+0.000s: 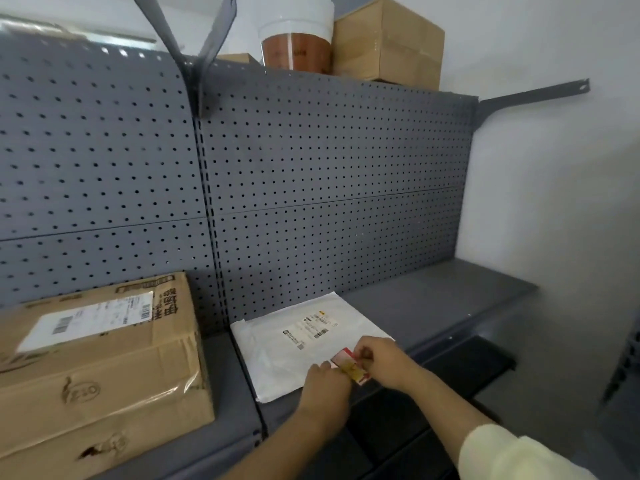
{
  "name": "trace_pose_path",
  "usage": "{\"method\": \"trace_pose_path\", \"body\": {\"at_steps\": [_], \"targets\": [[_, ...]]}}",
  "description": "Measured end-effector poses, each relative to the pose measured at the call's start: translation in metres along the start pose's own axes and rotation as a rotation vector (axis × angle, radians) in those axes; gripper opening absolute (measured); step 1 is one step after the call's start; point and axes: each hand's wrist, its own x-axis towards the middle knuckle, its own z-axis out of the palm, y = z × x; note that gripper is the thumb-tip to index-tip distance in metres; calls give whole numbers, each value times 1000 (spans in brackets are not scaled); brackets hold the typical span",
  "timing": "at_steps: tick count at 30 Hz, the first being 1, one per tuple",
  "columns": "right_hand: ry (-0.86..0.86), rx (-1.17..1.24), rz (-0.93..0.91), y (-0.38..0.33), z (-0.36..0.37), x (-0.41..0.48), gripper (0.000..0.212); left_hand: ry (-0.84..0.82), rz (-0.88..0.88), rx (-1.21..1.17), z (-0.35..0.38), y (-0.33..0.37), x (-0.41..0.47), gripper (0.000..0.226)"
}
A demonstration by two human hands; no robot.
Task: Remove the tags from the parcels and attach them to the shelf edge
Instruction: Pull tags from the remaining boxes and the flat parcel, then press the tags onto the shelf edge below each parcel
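Observation:
A flat white parcel bag (294,348) with a printed shipping label lies on the grey shelf (440,299). At the bag's near right corner, both hands pinch a small red and yellow tag (349,367). My left hand (325,388) grips the tag's left end and my right hand (382,362) grips its right end. The tag sits just above the shelf's front edge (433,351). Whether the tag still sticks to the bag cannot be told. A large brown cardboard parcel (97,368) with a white label stands to the left on the neighbouring shelf.
A grey pegboard back panel (311,168) rises behind the shelf. On top of it stand a cardboard box (388,43) and a white-lidded tub (298,39). A white wall (554,168) closes the right side. A lower dark shelf (485,362) sits beneath.

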Motion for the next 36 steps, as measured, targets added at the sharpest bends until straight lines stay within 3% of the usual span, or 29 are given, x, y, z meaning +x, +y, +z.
{"method": "trace_pose_path", "body": {"at_steps": [9, 11, 15, 19, 27, 36], "targets": [[-32, -35, -181, 0, 9, -14, 10, -25, -238, -85, 12, 26, -22, 41], [-43, -102, -213, 0, 9, -17, 5, -35, -257, -87, 12, 30, -27, 41], [-77, -429, -272, -1, 8, -18, 20, -33, -282, -122, 14, 36, -34, 43], [-99, -515, -276, -2, 20, -18, 19, -35, -309, -121, 18, 38, -39, 39], [2, -342, -266, 3, 29, -19, 18, 92, -334, -165, 28, 26, -54, 36], [113, -235, -150, 13, 32, -24, 22, 139, -326, -171, 25, 13, -59, 52]]}}
